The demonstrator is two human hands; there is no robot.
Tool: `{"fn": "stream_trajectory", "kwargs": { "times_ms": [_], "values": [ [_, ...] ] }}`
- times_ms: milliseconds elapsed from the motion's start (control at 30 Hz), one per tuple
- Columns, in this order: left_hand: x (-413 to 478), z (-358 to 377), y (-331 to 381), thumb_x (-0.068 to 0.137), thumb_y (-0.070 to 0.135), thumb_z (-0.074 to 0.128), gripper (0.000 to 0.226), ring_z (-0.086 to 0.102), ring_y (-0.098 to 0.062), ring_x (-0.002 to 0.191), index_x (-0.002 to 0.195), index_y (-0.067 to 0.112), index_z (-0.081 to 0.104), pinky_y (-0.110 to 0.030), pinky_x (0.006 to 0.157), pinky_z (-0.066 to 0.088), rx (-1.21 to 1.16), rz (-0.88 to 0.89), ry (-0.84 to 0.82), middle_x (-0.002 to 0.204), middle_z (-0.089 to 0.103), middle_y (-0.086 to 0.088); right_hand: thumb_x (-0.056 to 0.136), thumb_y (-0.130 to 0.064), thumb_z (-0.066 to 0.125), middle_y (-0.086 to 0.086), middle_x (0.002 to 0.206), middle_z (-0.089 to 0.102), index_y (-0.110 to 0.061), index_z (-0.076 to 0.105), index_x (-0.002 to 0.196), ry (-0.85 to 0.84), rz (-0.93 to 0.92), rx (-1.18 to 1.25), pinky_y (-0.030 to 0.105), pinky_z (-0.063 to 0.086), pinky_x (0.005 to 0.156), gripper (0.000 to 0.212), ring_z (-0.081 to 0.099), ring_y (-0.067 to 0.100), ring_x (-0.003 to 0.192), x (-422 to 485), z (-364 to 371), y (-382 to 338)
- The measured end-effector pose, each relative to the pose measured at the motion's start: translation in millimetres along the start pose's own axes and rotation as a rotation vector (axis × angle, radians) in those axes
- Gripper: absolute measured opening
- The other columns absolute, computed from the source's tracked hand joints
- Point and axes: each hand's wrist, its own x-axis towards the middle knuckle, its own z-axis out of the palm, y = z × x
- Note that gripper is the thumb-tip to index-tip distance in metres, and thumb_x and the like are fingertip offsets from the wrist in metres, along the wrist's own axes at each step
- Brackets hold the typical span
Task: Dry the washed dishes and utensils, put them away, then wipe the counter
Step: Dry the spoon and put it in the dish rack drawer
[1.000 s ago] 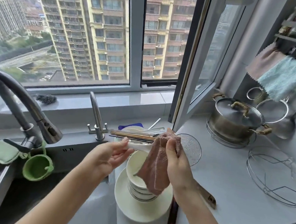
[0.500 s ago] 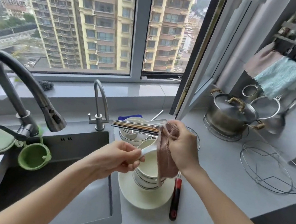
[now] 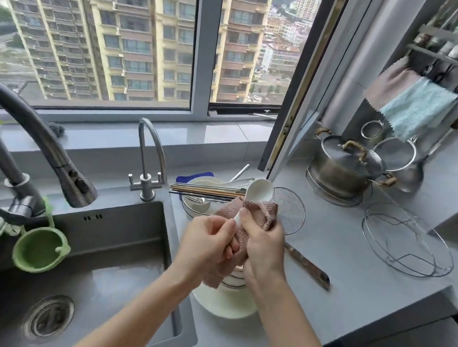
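- My left grip (image 3: 206, 244) is curled and pinches the white ceramic soup spoon (image 3: 260, 190) by the tail end of its handle.
- My right grip (image 3: 264, 250) is clamped round the pinkish-brown waffle-weave cloth (image 3: 261, 214). The cloth is bunched about the middle of the handle, and my thumb lies along the handle.
- The spoon is held in the air, touching nothing but the cloth and my two grips. Below it is the stack of white bowls (image 3: 232, 283) on the white round plate (image 3: 222, 303), just right of the steel sink (image 3: 99, 267) on the grey tabletop (image 3: 352, 291).
- The spoon's long axis rises from my left grip, up and away to the right. Its bowl stands clear above the cloth with its hollow turned toward me.
- The bowl end lies beyond my right grip, the nearer of the two. My left grip sits at the opposite end.
- I judge the next wipe should run along that axis, away from the left pinch and up over the bowl, which is bare of cloth.
- The left pinch should serve as the anchor, since only the right carries the cloth.
- The bowl end has no support. If the pinch slips, the spoon would likely drop onto the stacked bowls.
- Behind it, the bundle of long chopsticks (image 3: 205, 191) lies across another white dish. Putting things away and wiping down look not yet begun.
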Motion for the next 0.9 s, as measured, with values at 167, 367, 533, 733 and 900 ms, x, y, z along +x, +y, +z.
{"fn": "stream_trajectory", "kwargs": {
  "times_ms": [167,367,533,733,900],
  "values": [
    [-4.2,-4.6,-5.7,0.093,0.006,0.052,0.035,0.043,-0.006,0.039,0.061,0.0,0.062,-0.015,0.043,0.035,0.138,0.057,-0.051,0.049,0.053,-0.004,0.075,0.011,0.07,0.015,0.073,0.063,0.0,0.062,0.083,0.198,0.107,0.111,0.035,0.055,0.06,0.016,0.063,0.026,0.059,22.7,2.6,-10.7],
    [-0.8,-32.5,-5.5,0.096,0.008,0.05,0.029,0.041,-0.007,0.041,0.084,-0.015,0.064,-0.015,0.044,0.032,-0.015,-0.083,-0.134,0.05,0.053,-0.001,0.071,-0.001,0.08,0.006,0.082,0.069,-0.002,0.065,0.096,0.139,-0.167,-0.259,0.035,0.057,0.067,0.029,0.066,0.021,0.072,35.8,2.7,-15.6],
    [-3.1,-48.1,-9.7,0.096,0.013,0.051,0.026,0.041,-0.005,0.041,0.079,-0.001,0.065,-0.011,0.042,0.033,-0.196,-0.172,-0.147,0.052,0.054,0.0,0.085,-0.039,0.066,-0.001,0.086,0.067,-0.027,0.061,0.087,0.211,-0.391,-0.305,0.047,0.054,0.086,0.013,0.065,0.02,0.085,29.4,-14.1,-32.9],
    [-19.7,-8.0,-8.8,0.097,0.009,0.048,0.039,0.042,-0.007,0.041,0.059,0.006,0.057,-0.012,0.04,0.031,-0.17,-0.05,-0.221,0.054,0.053,-0.006,0.089,-0.014,0.065,0.013,0.105,0.069,-0.011,0.058,0.115,0.091,-0.121,-0.034,0.047,0.053,0.088,0.027,0.066,0.033,0.097,1.6,5.0,-3.0],
    [-25.0,7.1,-6.1,0.095,0.005,0.046,0.034,0.039,-0.008,0.041,0.064,0.002,0.059,-0.013,0.041,0.029,-0.105,-0.052,-0.274,0.05,0.05,-0.001,0.081,-0.006,0.072,0.012,0.086,0.071,-0.004,0.066,0.091,0.264,-0.23,-0.221,0.036,0.054,0.074,0.012,0.065,0.026,0.078,16.2,-18.3,-19.0]
  ]
}}
